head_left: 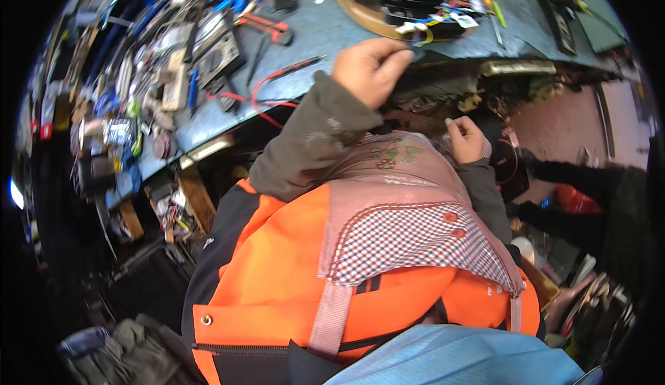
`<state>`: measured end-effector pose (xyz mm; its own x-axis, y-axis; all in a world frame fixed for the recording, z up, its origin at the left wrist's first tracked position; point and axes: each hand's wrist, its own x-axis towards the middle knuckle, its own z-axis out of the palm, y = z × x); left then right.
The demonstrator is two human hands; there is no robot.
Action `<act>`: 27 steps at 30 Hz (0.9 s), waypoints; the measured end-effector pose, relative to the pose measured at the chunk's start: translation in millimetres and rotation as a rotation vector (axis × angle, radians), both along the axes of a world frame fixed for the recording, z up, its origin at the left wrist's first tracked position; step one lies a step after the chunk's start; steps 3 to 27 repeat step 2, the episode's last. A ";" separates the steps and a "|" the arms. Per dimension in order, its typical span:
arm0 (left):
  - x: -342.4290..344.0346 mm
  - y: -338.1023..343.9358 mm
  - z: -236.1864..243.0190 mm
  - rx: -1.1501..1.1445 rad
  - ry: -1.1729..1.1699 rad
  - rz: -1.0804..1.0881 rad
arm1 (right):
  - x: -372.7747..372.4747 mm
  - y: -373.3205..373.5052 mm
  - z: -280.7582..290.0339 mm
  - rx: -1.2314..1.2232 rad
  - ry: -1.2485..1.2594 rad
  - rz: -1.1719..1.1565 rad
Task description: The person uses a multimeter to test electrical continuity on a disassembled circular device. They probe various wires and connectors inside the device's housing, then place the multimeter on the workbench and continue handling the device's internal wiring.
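My left hand (370,72) is closed in a pinch over the front edge of the workbench (305,11). Whatever its fingertips hold is too small and blurred to name. Just beyond it sits a black appliance part with a tan rounded rim (360,10). Coloured wires with white connectors (443,19) spread across its near side. Lower and to the right, my right hand (467,140) is curled closed above the pink apron (395,177) on my lap. Its thumb points up, and the inside of the fingers is hidden.
Red-handled pliers (267,28), a red-and-black test lead (294,68) and a multimeter (220,56) lie left of my left hand. Tools and small parts crowd the bench's left end. A screwdriver (496,21) lies right of the wires. A dark-clothed person's legs (575,177) reach in at right.
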<state>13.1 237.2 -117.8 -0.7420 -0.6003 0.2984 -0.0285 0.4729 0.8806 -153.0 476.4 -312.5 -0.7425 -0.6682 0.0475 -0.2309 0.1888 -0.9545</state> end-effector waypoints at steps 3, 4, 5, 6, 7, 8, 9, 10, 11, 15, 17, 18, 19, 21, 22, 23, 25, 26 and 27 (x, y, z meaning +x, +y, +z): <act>6.6 1.9 1.5 -0.111 -0.017 0.067 | 2.1 -23.8 32.5 -0.045 0.129 0.098; 6.6 1.9 1.5 -0.111 -0.017 0.067 | 2.1 -23.8 32.5 -0.045 0.129 0.098; 6.6 1.9 1.5 -0.111 -0.017 0.067 | 2.1 -23.8 32.5 -0.045 0.129 0.098; 6.6 1.9 1.5 -0.111 -0.017 0.067 | 2.1 -23.8 32.5 -0.045 0.129 0.098; 6.6 1.9 1.5 -0.111 -0.017 0.067 | 2.1 -23.8 32.5 -0.045 0.129 0.098; 6.6 1.9 1.5 -0.111 -0.017 0.067 | 2.1 -23.8 32.5 -0.045 0.129 0.098; 6.6 1.9 1.5 -0.111 -0.017 0.067 | 2.1 -23.8 32.5 -0.045 0.129 0.098; 6.6 1.9 1.5 -0.111 -0.017 0.067 | 2.1 -23.8 32.5 -0.045 0.129 0.098; 6.6 1.9 1.5 -0.111 -0.017 0.067 | 2.1 -23.8 32.5 -0.045 0.129 0.098; 6.6 1.9 1.5 -0.111 -0.017 0.067 | 2.1 -23.8 32.5 -0.045 0.129 0.098; 6.6 1.9 1.5 -0.111 -0.017 0.067 | 2.1 -23.8 32.5 -0.045 0.129 0.098; 6.6 1.9 1.5 -0.111 -0.017 0.067 | 2.1 -23.8 32.5 -0.045 0.129 0.098; 6.6 1.9 1.5 -0.111 -0.017 0.067 | 2.1 -23.8 32.5 -0.045 0.129 0.098; 6.6 1.9 1.5 -0.111 -0.017 0.067 | 2.1 -23.8 32.5 -0.045 0.129 0.098; 6.6 1.9 1.5 -0.111 -0.017 0.067 | 2.1 -23.8 32.5 -0.045 0.129 0.098; 6.6 1.9 1.5 -0.111 -0.017 0.067 | 2.1 -23.8 32.5 -0.045 0.129 0.098; 6.6 1.9 1.5 -0.111 -0.017 0.067 | 2.1 -23.8 32.5 -0.045 0.129 0.098; 6.6 1.9 1.5 -0.111 -0.017 0.067 | 2.1 -23.8 32.5 -0.045 0.129 0.098; 6.6 1.9 1.5 -0.111 -0.017 0.067 | 2.1 -23.8 32.5 -0.045 0.129 0.098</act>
